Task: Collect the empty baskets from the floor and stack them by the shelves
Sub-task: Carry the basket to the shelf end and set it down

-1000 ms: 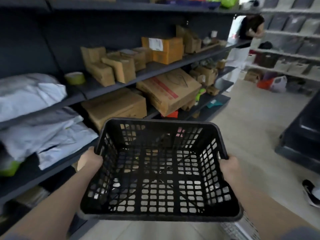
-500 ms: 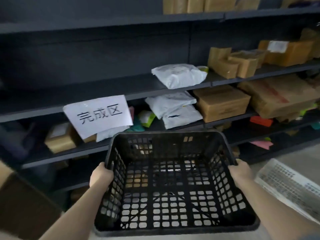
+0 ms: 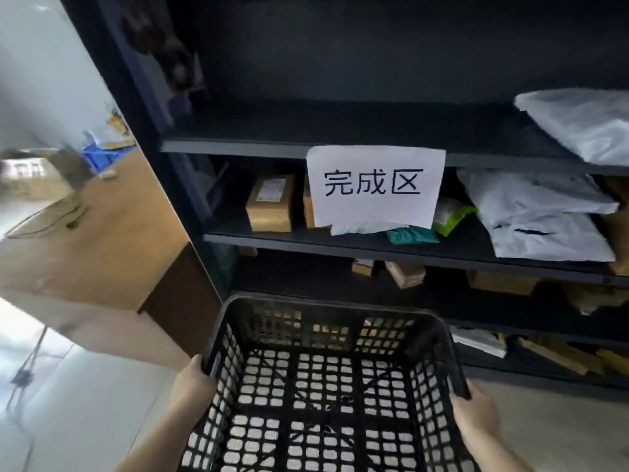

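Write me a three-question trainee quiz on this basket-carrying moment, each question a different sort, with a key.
1. True or false: the black basket holds parcels.
2. Which grips the basket's left rim? A) left hand B) right hand C) neither
3. Fill in: the white paper sign hangs from a ___ edge.

Key: 1 false, it is empty; 2 A; 3 shelf.

Dark shelves [image 3: 374, 241] ahead block passage — cardboard box [image 3: 102, 253] crowds left, floor [image 3: 561, 424] open right.
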